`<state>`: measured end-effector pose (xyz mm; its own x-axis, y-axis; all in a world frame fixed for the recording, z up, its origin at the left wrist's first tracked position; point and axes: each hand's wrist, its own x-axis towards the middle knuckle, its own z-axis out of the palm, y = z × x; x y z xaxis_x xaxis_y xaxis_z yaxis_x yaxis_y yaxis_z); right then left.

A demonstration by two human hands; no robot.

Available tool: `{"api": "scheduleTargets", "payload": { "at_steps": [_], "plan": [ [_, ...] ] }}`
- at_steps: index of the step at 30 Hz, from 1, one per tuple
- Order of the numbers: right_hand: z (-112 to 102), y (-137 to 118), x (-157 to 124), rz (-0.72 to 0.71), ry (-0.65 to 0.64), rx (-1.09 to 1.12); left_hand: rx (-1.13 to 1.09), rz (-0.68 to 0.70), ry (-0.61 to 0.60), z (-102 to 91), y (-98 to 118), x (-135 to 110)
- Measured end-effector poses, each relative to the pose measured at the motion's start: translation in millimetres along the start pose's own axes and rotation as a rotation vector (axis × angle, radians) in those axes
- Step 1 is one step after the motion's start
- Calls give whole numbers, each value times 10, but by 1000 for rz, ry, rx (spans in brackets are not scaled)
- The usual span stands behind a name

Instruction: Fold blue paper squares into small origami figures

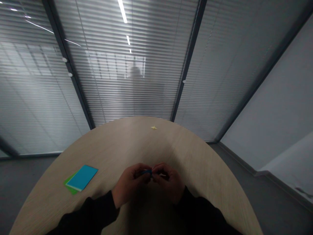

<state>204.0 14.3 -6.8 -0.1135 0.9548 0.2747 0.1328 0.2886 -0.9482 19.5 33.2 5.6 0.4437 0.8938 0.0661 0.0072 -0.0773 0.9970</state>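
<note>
A small folded piece of blue paper (146, 171) is pinched between my two hands, over the near middle of the table. My left hand (130, 183) closes on it from the left, thumb on top. From the right, my right hand (168, 181) meets it with thumb and fingertips pressed together. Most of the paper is hidden by the fingers, so its folded shape cannot be made out. Left of my hands lies a stack of blue paper sheets (83, 177), with green paper (72, 190) sticking out beneath.
A little yellow folded-paper star (154, 128) lies near the far edge of the round wooden table (117, 143). Behind the table stands a glass partition with blinds (132, 98). A white wall (271, 114) rises at the right.
</note>
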Motion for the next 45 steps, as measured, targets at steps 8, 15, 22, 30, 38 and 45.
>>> {"api": "scheduleTargets", "payload": {
  "at_steps": [8, 15, 22, 30, 38, 45],
  "plan": [
    [-7, 79, 14, 190, 9, 125, 28, 4, 11, 19, 21, -17],
    [-20, 98, 20, 229, -1, 88, 41, -5, -35, 11, 50, -13],
    [0, 37, 21, 238, -13, 110, 48, 7, -10, -10, 15, 5],
    [-2, 26, 13, 213, -32, 37, 42, -28, 47, 31, 44, -18],
    [20, -54, -23, -106, 26, -279, 180, 22, 100, 59, 54, -39],
    [2, 5, 2, -17, 38, -252, 248, 70, 119, 42, 37, -49]
  ]
}}
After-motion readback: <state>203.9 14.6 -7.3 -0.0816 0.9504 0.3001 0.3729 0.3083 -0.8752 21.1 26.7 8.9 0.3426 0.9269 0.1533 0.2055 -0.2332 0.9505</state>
